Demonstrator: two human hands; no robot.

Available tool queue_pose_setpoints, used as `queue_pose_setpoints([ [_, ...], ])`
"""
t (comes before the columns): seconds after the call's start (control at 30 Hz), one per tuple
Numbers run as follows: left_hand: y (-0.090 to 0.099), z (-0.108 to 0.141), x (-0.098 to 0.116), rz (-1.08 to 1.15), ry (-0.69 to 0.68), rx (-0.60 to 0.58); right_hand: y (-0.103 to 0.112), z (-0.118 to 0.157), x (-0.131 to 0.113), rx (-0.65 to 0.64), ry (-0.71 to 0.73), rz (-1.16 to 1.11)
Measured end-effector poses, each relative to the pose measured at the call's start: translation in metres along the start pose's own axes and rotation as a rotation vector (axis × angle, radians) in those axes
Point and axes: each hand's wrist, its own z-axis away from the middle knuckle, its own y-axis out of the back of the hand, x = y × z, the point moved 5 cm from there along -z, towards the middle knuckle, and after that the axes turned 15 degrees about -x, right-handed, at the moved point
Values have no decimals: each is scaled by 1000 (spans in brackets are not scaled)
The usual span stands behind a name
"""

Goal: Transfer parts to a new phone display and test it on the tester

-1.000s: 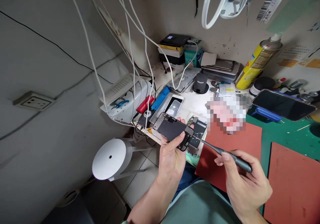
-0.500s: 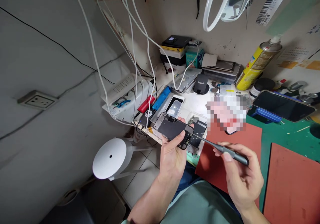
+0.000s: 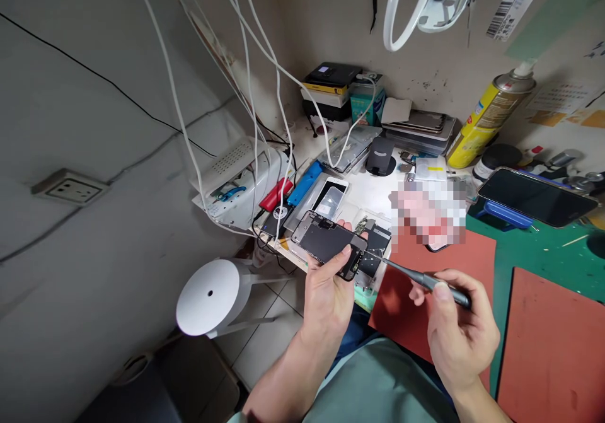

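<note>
My left hand (image 3: pixel 329 287) is closed around a phone screen assembly (image 3: pixel 326 243), its dark inner side facing up and its thumb-side end toward my right. My right hand (image 3: pixel 460 328) grips the dark grey handle of a screwdriver (image 3: pixel 428 281). The thin shaft points left, and its tip is at or close to the near end of the screen assembly; whether it touches I cannot tell. Beneath and behind the assembly lies an opened phone (image 3: pixel 377 246) with its inner parts showing, partly hidden by my left hand.
A red-brown mat (image 3: pixel 404 303) lies under the screwdriver, with a second mat (image 3: pixel 553 341) at right. A phone (image 3: pixel 536 197) rests on a blue holder. A yellow spray can (image 3: pixel 489 120) stands behind. White cables (image 3: pixel 278 95) hang at left above a white stool (image 3: pixel 208 297).
The screwdriver tip has shifted slightly right, away from the end of the screen assembly. My left hand keeps its hold almost unmoved, and the view has shifted a little.
</note>
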Motion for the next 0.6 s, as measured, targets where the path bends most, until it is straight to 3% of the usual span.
queue_pose_setpoints([
  [0.6, -1, -1, 0, -9, -10, 37, -4, -3, -1, 17, -22, -24],
])
